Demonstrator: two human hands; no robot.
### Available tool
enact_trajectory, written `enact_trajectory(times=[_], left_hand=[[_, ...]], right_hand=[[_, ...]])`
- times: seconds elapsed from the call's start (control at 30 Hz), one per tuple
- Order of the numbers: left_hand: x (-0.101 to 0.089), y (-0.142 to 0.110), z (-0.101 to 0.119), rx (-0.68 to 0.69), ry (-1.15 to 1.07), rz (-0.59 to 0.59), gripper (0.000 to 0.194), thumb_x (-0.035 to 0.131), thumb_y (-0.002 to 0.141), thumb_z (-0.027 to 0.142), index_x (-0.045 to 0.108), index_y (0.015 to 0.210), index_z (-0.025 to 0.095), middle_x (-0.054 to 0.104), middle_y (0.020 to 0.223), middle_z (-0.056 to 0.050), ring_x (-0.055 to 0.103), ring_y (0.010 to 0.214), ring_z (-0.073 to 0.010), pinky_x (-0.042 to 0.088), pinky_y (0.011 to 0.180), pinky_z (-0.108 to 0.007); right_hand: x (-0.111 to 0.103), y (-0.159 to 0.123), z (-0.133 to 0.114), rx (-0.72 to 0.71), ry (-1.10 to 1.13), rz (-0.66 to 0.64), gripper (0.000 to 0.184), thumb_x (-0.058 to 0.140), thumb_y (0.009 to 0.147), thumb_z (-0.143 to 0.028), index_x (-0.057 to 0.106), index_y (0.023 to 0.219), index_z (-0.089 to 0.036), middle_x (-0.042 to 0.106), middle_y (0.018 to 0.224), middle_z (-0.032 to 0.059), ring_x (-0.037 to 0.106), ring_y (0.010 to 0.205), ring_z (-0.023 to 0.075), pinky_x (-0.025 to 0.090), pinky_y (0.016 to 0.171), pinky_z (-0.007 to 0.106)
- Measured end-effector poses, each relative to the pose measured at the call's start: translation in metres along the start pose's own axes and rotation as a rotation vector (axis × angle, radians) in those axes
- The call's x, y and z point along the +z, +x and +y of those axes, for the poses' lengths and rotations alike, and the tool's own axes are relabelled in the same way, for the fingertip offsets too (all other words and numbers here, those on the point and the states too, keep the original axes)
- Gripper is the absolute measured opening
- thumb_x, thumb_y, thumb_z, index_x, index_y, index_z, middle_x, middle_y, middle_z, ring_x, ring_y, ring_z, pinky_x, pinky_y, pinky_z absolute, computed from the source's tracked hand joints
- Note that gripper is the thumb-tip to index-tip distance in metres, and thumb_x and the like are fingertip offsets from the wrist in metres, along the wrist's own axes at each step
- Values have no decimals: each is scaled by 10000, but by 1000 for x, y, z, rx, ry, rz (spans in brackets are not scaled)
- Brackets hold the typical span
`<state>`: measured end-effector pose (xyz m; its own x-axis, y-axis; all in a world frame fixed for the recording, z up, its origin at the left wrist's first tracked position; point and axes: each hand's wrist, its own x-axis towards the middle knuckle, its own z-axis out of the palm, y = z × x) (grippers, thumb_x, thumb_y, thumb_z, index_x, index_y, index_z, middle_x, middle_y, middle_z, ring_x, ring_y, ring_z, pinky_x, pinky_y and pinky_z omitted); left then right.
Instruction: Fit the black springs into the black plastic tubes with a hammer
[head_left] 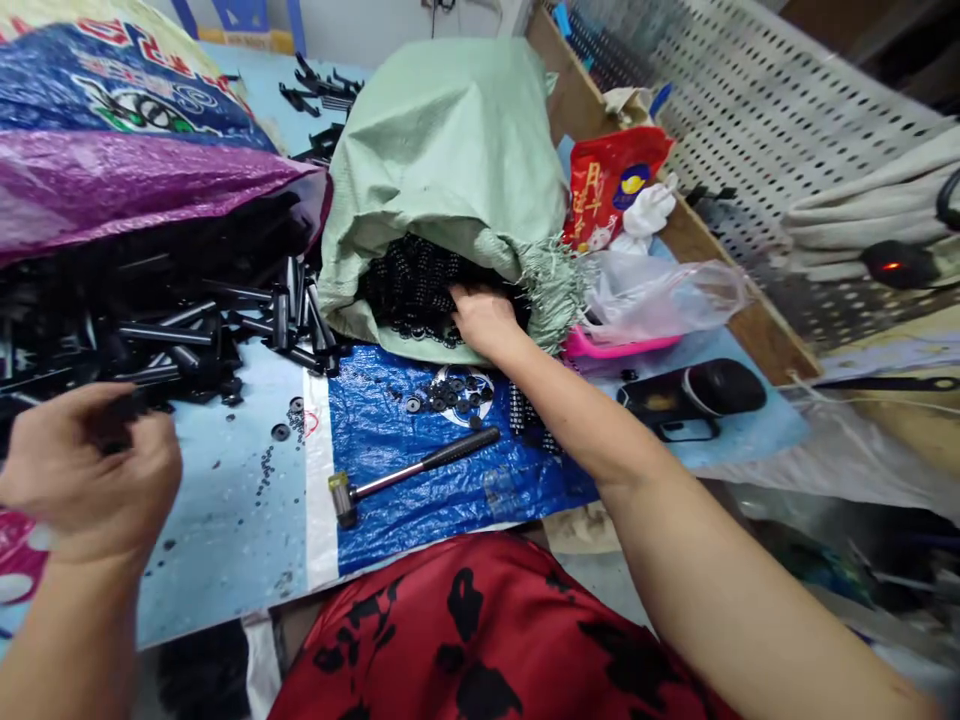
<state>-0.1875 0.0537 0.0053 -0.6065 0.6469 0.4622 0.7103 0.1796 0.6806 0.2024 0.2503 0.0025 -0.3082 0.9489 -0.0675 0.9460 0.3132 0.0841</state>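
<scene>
My right hand (484, 318) reaches into the mouth of a pale green woven sack (450, 140). It touches a heap of small black ridged parts (416, 285) inside, and its fingertips are partly hidden among them. My left hand (90, 465) is raised at the front edge of a pile of black tube-like parts (169, 335), fingers curled in toward the thumb. A dark patch shows between those fingers, but I cannot make out what it is. The pile spills from a purple and blue printed bag (150, 180) at the left.
A mallet (420, 470) lies on a blue plastic sheet (450, 510), below several small black discs (454, 392). Tiny black bits dot the light blue table (217, 520). To the right are a red packet (611, 185), a clear plastic bag (660, 295), a black cup-like object (724, 387) and a perforated panel (720, 120).
</scene>
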Motion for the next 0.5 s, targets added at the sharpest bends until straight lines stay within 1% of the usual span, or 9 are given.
enact_trajectory(times=[0.07,0.1,0.13,0.17,0.2,0.3,0.37,0.43,0.5], left_hand=[[8,-35,23,-44,-181,91,503,793,534,260,662,1014,181,607,707,19,546,542,-160,488,613,-316],[14,-54,33,-143,-373,-5,556,804,589,281,612,1104,200,643,761,20,592,537,-158,498,575,-289],[20,-72,43,-258,-510,-159,515,813,640,310,585,1092,212,669,789,14,627,548,-155,540,591,-293],[26,-88,50,-353,-580,-314,429,809,691,347,577,1024,210,685,788,1,655,569,-156,573,626,-303],[31,-101,56,-376,-570,-401,366,790,721,390,585,961,205,681,756,-2,662,575,-160,567,615,-291],[36,-112,62,-175,-225,-637,258,689,813,419,647,947,202,714,793,-30,659,637,-171,517,636,-282],[34,-103,62,32,23,-812,277,619,866,379,699,1074,214,765,923,-57,687,734,-199,508,707,-304],[33,-92,65,196,190,-1008,264,571,916,365,733,1081,238,785,972,-71,714,820,-235,492,732,-317],[35,-86,72,296,321,-1142,253,535,967,384,746,964,245,778,905,-79,716,824,-256,459,693,-315]], right_hand=[[0,12,-1,9,-51,-70,533,399,1016,-201,524,1531,-145,643,1328,226,620,1216,319,476,1065,460],[0,13,0,-4,-54,-81,530,395,1015,-196,531,1524,-147,648,1319,226,628,1207,316,472,1082,475],[0,12,2,-27,-38,-73,530,402,1015,-203,528,1527,-146,653,1311,222,632,1207,313,470,1098,485],[1,8,4,-58,5,-48,537,418,1015,-219,515,1538,-144,655,1313,216,633,1213,310,470,1111,490],[3,0,6,-97,80,-10,554,443,1013,-241,494,1555,-139,650,1330,209,632,1224,306,474,1122,489],[11,-38,6,-236,542,132,635,528,998,-359,439,1585,-134,626,1381,176,649,1206,258,518,1116,430],[19,-71,-4,-267,995,98,696,560,984,-464,403,1588,-157,667,1269,135,686,1075,199,576,1022,370],[25,-102,-22,-203,1460,-155,694,553,977,-545,403,1549,-182,696,1091,89,702,909,156,610,883,327],[27,-125,-44,-68,1783,-406,624,536,977,-627,503,1403,-173,690,1031,76,699,839,131,608,794,286]])
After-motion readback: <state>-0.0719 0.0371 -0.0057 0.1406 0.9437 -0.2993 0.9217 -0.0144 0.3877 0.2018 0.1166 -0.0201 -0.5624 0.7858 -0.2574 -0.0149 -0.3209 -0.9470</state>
